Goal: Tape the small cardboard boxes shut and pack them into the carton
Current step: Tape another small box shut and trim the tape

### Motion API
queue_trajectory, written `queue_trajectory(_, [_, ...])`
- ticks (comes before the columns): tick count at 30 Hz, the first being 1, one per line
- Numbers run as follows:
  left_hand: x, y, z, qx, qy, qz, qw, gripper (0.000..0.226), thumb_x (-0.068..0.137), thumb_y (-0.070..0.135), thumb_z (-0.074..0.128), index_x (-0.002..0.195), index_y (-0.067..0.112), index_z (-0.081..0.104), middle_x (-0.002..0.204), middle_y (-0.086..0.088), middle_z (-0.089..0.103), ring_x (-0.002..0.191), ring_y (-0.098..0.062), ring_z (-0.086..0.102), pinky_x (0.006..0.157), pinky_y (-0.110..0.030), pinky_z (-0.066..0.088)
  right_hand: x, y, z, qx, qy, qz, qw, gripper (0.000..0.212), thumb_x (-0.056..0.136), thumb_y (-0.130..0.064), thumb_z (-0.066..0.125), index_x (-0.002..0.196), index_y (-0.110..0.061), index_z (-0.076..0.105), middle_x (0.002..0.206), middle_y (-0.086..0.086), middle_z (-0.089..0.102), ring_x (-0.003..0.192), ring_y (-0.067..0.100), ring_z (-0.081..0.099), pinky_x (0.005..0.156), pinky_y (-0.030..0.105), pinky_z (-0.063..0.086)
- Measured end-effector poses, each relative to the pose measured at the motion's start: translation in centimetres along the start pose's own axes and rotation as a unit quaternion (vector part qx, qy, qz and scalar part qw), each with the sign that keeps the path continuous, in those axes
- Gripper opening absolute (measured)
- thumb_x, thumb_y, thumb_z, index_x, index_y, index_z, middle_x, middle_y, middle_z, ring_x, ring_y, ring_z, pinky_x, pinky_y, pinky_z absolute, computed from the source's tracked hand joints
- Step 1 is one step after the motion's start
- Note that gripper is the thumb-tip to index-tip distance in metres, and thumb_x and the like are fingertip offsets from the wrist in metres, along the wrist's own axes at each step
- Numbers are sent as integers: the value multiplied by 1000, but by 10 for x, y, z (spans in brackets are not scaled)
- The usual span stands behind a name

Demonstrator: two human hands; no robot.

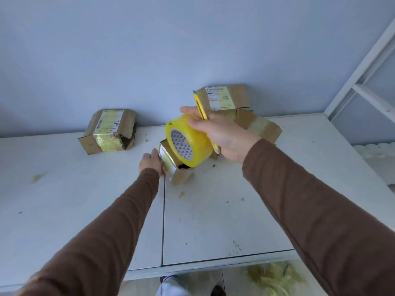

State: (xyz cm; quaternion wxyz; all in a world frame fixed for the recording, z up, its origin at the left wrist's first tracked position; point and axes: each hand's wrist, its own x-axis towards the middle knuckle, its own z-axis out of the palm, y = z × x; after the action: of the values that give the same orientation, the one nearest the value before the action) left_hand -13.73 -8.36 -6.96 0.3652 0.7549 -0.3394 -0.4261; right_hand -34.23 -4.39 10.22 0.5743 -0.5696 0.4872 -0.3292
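Note:
A small cardboard box [174, 167] stands on the white table [213, 221] at the centre, its top partly hidden. My left hand [149, 163] grips its left side. Above the box, my right hand [222, 133] holds a yellow roll of packing tape [188, 144] together with a yellow utility knife [201, 107], whose tip points up. A second taped box [109, 131] sits at the back left. A third box [230, 103] with a shipping label leans against the wall at the back right, its flaps spread open.
Scraps of old tape [275, 276] lie on the floor below the table's front edge. A white metal frame [363, 82] stands at the right. A blue wall [149, 50] backs the table. Small bits of debris dot the tabletop.

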Motion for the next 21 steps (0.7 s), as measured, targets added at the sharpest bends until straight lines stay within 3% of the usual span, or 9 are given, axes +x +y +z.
queue_trajectory(2, [-7,-5,-7,-37,38,139,989,42,105,50,37,113,15,60,112,-4,63,114,-25,60,93,-32,47,17,-5,9,-22,0,-5,1000,36,105,-27,56,140,-29,60,148,-5,54,137,13,49,118,35,36])
queue_trajectory(3, [-19,-7,-10,-85,13,194,977,53,102,59,39,132,20,56,131,0,59,128,-17,54,102,-26,44,23,-9,12,-40,2,-5,999,37,106,-26,53,142,-26,58,148,-4,53,137,13,48,115,30,36])
queue_trajectory(5, [-34,-19,-13,-85,-65,295,949,83,93,69,48,159,26,23,162,2,31,150,-8,27,118,-20,27,33,-18,18,-72,0,-3,997,39,108,-27,50,146,-22,53,152,-2,50,140,13,44,106,23,34])
queue_trajectory(7, [-40,-29,-10,7,-103,363,926,116,78,70,68,161,33,-4,170,1,7,156,-6,7,124,-28,16,40,-23,22,-85,-8,1,996,40,108,-29,48,148,-21,51,154,1,48,141,16,44,111,27,36])
queue_trajectory(10, [-40,-24,4,82,-35,345,934,142,60,57,91,159,37,-9,158,0,20,149,-13,20,120,-35,23,48,-23,26,-96,-17,5,995,42,109,-31,47,149,-21,49,155,1,46,142,17,43,115,30,35])
queue_trajectory(13, [-34,-22,13,90,34,349,932,130,64,42,93,159,31,4,139,-2,35,135,-20,36,116,-43,35,49,-18,29,-85,-17,0,996,42,109,-32,47,150,-22,48,155,-1,46,142,16,43,116,29,33])
queue_trajectory(17, [-26,-26,9,104,9,345,933,130,67,33,92,159,32,0,147,-2,32,139,-18,36,117,-39,36,51,-13,27,-67,-37,-14,997,47,109,-34,46,155,-26,41,159,-4,41,145,14,39,122,36,29])
queue_trajectory(19, [-26,-25,6,103,-4,336,936,133,67,33,93,160,30,-2,153,0,27,143,-17,33,117,-34,33,48,-7,23,-66,-64,-25,995,51,109,-36,44,158,-32,32,163,-8,33,146,10,35,119,28,25])
queue_trajectory(21, [-26,-24,5,98,-7,323,941,133,68,33,93,161,28,-2,156,2,24,145,-15,30,117,-32,30,39,4,23,-56,-89,-24,994,52,109,-34,44,158,-35,28,155,-9,43,136,4,45,107,18,33])
